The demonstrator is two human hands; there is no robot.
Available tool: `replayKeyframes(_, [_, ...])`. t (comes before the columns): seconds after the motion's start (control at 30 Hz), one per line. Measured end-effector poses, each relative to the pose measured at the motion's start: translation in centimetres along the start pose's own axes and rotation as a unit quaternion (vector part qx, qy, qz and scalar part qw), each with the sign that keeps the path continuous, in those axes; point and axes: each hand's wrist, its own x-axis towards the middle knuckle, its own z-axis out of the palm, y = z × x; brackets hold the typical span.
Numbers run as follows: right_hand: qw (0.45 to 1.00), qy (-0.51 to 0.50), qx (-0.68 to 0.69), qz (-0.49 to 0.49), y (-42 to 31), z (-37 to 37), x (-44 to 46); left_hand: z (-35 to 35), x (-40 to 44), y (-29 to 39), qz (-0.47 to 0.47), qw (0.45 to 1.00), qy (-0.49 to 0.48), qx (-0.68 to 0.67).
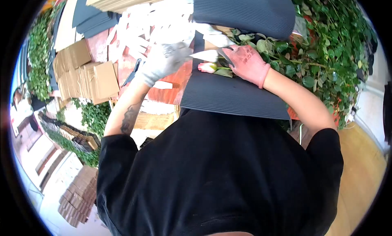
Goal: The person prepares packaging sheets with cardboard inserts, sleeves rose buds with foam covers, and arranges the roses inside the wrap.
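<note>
My right hand (247, 63), in a pink glove with a dark thumb, closes on the wide end of a pointed white sleeve (205, 55). Whether a flower is inside the sleeve is hidden. The narrow tip reaches toward my left hand (168, 59), in a grey-white glove; its fingers are blurred by motion, so their grip is unclear. Just below the sleeve lies a pink-and-white rose (207, 67) on a dark ribbed mat (237, 93). Above it, more white sleeves (219, 40) rest beside leafy stems.
Loose white sleeves (141, 27) cover the reddish table (173, 95) on the left. Cardboard pieces (92, 78) stack farther left. A ribbed dark flap (245, 11) rises at the back. Dense leafy stems (326, 48) fill the right. A dark-handled tool (132, 74) lies near my left wrist.
</note>
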Motion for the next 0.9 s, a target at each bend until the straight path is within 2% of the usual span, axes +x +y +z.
replayKeyframes(0.07, [0.999,-0.033,0.015,-0.003,0.2,0.0,0.1,-1.2,-1.8,-1.0,-0.158,0.986,-0.055,-0.002])
replayKeyframes(0.13, [0.999,-0.031,-0.001,-0.012,0.4,0.8,-0.4,-2.2,-3.4,-2.2,-0.241,0.970,0.009,0.039])
replayKeyframes(0.2, [0.998,0.026,-0.033,-0.049,0.5,1.1,-0.3,-4.8,-1.4,0.1,-0.246,0.968,0.006,0.056])
replayKeyframes(0.23, [0.999,-0.037,-0.028,-0.013,-0.3,-0.6,0.1,-5.5,0.2,1.6,-0.171,0.985,0.001,-0.016])
replayKeyframes(0.27, [0.999,-0.038,-0.028,-0.021,-0.4,-0.6,0.2,-5.4,1.4,2.9,-0.095,0.992,-0.001,-0.088])
replayKeyframes(0.33, [0.998,-0.041,-0.041,-0.035,-0.3,-0.7,0.3,-2.8,3.3,3.5,-0.002,0.988,0.047,-0.149])
replayKeyframes(0.37, [0.996,-0.074,-0.046,-0.023,-0.3,-0.8,0.4,-1.5,3.7,3.1,-0.008,0.988,0.056,-0.146])
replayKeyframes(0.43, [0.996,-0.061,-0.047,-0.048,-0.6,-2.3,0.1,-0.1,4.5,2.7,-0.034,0.988,-0.038,-0.147])
replayKeyframes(0.47, [0.996,-0.046,-0.041,-0.063,-0.7,-3.1,-0.1,-0.3,4.6,2.7,-0.038,0.988,-0.034,-0.146])
replayKeyframes(0.5, [0.991,-0.096,-0.047,-0.076,-1.0,-3.2,0.1,-0.8,4.8,2.6,-0.017,0.987,-0.027,-0.161])
replayKeyframes(0.57, [0.989,-0.122,-0.036,-0.076,-0.8,-1.9,0.4,-0.9,4.7,3.0,0.006,0.983,-0.028,-0.180])
replayKeyframes(0.63, [0.983,-0.166,-0.028,-0.073,-0.7,-1.6,1.0,-0.7,4.7,2.9,-0.037,0.982,-0.057,-0.176])
replayKeyframes(0.73, [0.985,-0.139,-0.010,-0.100,-0.3,-1.5,0.8,-0.8,4.5,3.0,-0.055,0.985,-0.078,-0.143])
replayKeyframes(0.8, [0.984,-0.140,-0.018,-0.108,0.0,-1.4,0.5,-0.9,4.4,3.0,-0.047,0.984,-0.065,-0.158])
replayKeyframes(0.87, [0.986,-0.098,-0.037,-0.133,-0.4,-2.2,0.5,-1.0,4.3,3.4,-0.039,0.983,-0.051,-0.173])
replayKeyframes(0.9, [0.985,-0.146,-0.033,-0.091,-0.5,-3.1,0.5,-1.2,4.2,3.9,-0.053,0.983,-0.071,-0.161])
